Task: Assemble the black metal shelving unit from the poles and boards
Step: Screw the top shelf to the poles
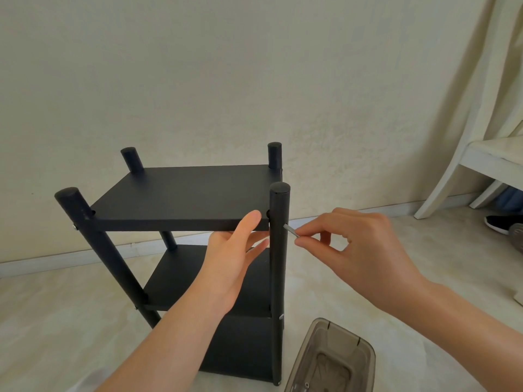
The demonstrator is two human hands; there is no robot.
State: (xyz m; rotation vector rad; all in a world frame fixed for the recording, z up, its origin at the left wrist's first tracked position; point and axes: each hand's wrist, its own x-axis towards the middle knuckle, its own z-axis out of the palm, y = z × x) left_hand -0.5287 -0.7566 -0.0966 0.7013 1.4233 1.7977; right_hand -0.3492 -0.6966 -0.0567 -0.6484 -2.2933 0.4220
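A black metal shelving unit (175, 281) stands upright on a pale, marbled floor (70, 321), close to the floor's far edge where a skirting strip meets a cream wall (226, 80). Four round poles rise past the top board (181, 199), and a middle board (167, 295) and a lower board (240, 349) sit beneath it. A person works at the unit's near right corner. The left hand (232, 258) supports the top board beside the front right pole (278, 205): its fingers are straight and reach under the board, and the thumb lies against the front edge with its tip above it. The right hand (356, 244) pinches a short silver bolt (291, 230) between thumb and forefinger, with the other fingers curled behind. The bolt's tip meets the outer side of the front right pole level with the top board. A small silver fastener head shows on the outer side of the front left pole (113, 258) at the same height, and another shows lower down on the front right pole. A grey translucent plastic container (331, 360) sits open on the floor just beside the foot of the front right pole, toward the floor's near edge. At the far right corner stand a white chair (458, 165) and a pale curtain (503, 66), with a black shoe (496, 223) on the floor beneath the chair.
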